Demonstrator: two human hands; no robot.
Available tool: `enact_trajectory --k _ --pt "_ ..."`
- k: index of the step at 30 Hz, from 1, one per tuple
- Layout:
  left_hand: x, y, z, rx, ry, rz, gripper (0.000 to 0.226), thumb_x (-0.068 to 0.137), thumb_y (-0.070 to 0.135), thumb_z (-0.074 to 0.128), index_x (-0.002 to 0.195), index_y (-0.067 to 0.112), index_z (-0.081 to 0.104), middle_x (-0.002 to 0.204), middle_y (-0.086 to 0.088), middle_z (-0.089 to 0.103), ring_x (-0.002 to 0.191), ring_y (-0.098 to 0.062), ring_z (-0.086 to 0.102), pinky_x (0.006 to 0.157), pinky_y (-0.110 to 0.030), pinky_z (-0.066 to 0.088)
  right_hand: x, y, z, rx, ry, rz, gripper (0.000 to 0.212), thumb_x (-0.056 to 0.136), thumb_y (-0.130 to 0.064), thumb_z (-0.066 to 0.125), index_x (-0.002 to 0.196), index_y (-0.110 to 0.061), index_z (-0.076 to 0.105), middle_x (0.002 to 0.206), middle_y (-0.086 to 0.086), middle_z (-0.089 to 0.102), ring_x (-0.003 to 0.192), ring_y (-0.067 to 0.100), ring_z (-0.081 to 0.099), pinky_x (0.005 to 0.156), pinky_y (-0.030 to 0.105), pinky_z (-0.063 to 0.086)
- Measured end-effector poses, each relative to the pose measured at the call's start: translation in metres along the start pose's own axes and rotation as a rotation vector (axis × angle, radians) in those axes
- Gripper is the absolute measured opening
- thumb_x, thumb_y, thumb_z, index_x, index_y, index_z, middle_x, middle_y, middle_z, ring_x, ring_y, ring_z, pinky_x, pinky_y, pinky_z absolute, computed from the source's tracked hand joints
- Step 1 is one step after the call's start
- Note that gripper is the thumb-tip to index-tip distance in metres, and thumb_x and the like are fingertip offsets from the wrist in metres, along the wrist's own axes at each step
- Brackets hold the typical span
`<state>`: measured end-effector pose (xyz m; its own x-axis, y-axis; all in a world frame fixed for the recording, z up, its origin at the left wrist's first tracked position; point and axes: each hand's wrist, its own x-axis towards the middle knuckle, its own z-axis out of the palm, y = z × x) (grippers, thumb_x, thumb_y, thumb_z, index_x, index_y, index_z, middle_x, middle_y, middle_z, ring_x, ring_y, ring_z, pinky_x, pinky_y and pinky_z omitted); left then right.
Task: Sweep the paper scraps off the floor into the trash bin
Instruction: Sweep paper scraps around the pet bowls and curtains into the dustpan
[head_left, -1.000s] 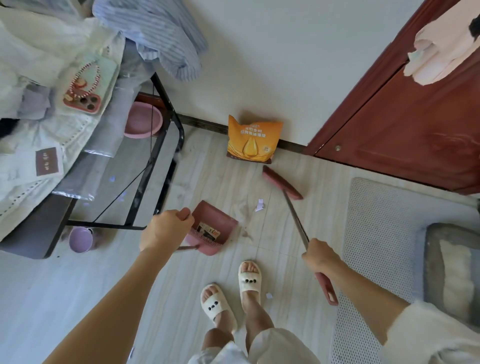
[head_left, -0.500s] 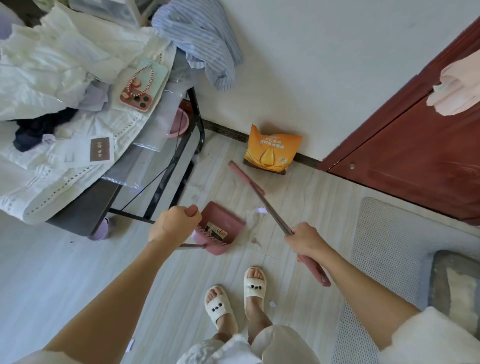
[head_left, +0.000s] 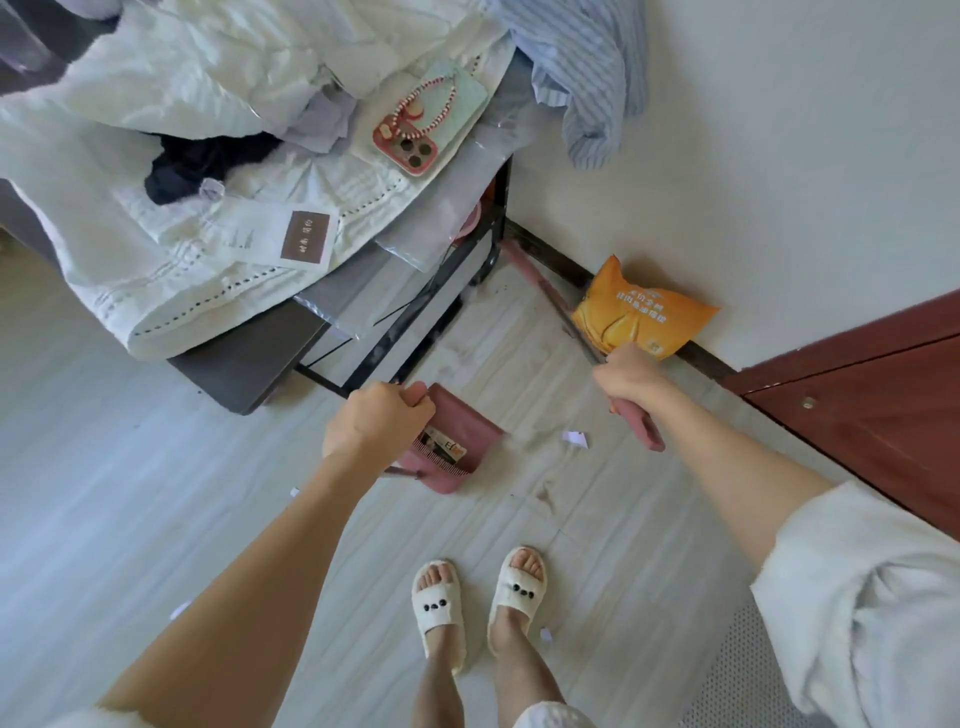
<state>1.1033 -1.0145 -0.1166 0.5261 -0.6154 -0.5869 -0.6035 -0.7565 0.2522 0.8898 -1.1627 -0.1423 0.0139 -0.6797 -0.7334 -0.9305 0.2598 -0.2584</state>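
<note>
My left hand (head_left: 376, 423) grips the handle of a pink dustpan (head_left: 457, 441) that rests on the pale wood floor, with a printed scrap inside it. My right hand (head_left: 631, 376) grips the pink-handled broom (head_left: 553, 299); its head reaches the skirting beside the table leg. One white paper scrap (head_left: 575, 438) lies just right of the dustpan. More small scraps lie near my left forearm (head_left: 294, 492), lower left (head_left: 179, 609) and by my right slipper (head_left: 545, 635). No trash bin is in view.
A black-framed table (head_left: 457, 291) piled with white clothes, a striped shirt and a phone (head_left: 410, 140) stands at the upper left. An orange bag (head_left: 641, 322) leans on the wall. A red-brown door (head_left: 872, 410) is at right, a grey mat (head_left: 748, 670) at lower right.
The broom head has swung left and away, from the floor in front of the orange bag to the skirting by the table leg. My right hand moved up and forward. The dustpan stayed put.
</note>
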Motion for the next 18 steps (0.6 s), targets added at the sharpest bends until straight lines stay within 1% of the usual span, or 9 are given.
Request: enact_trajectory --k 3,9,13,16,17,18 --pt "0.008 0.0 0.001 -0.045 0.007 0.003 0.039 0.087 0.036 0.044 0.052 0.02 0.04 0.054 0.002 0.035 0.051 -0.019 0.031 0.046 -0.024 0.028 0.021 -0.008 0.001 -0.045 0.036 -0.013 0.024 0.092 -0.005 0.04 0.068 -0.007 0.044 0.06 0.009 0.056 0.048 0.018 0.054 0.043 0.023 0.035" --pt "0.018 0.006 -0.001 -0.076 0.027 -0.011 0.043 0.089 0.037 0.045 0.052 0.019 0.035 0.05 0.003 0.035 0.048 -0.017 0.031 0.047 -0.023 0.028 0.056 -0.01 0.015 -0.106 0.061 -0.047 0.024 0.09 -0.004 0.043 0.067 -0.006 0.045 0.061 0.011 0.057 0.049 0.023 0.056 0.048 0.025 0.042" --pt "0.018 0.006 -0.002 -0.075 0.056 -0.035 0.047 0.089 0.038 0.045 0.049 0.017 0.036 0.05 0.002 0.037 0.05 -0.019 0.033 0.05 -0.024 0.033 0.049 -0.012 0.02 -0.205 -0.017 -0.092 0.024 0.09 -0.004 0.044 0.067 -0.004 0.045 0.064 0.011 0.055 0.051 0.024 0.053 0.047 0.026 0.041" --pt "0.016 0.01 -0.002 -0.069 0.031 -0.026 0.044 0.09 0.038 0.045 0.051 0.018 0.04 0.051 0.003 0.038 0.049 -0.019 0.035 0.049 -0.023 0.032 0.026 0.005 0.033 -0.29 -0.104 -0.116 0.016 0.091 -0.012 0.05 0.078 -0.007 0.045 0.079 0.01 0.056 0.073 0.031 0.062 0.06 0.029 0.045" --pt "0.015 0.012 -0.002 -0.065 0.024 -0.02 0.043 0.09 0.038 0.045 0.052 0.019 0.041 0.052 0.003 0.038 0.049 -0.019 0.035 0.048 -0.024 0.032 0.018 0.015 0.033 -0.279 -0.128 -0.107 0.017 0.091 -0.015 0.052 0.078 -0.008 0.045 0.079 0.009 0.057 0.075 0.031 0.064 0.062 0.03 0.047" --pt "0.014 0.011 -0.001 -0.057 0.019 -0.013 0.042 0.09 0.038 0.045 0.053 0.018 0.042 0.052 0.002 0.039 0.05 -0.02 0.036 0.048 -0.024 0.032 0.012 0.022 0.031 -0.258 -0.149 -0.088 0.017 0.091 -0.018 0.052 0.079 -0.007 0.048 0.075 0.007 0.057 0.072 0.031 0.065 0.062 0.031 0.05"
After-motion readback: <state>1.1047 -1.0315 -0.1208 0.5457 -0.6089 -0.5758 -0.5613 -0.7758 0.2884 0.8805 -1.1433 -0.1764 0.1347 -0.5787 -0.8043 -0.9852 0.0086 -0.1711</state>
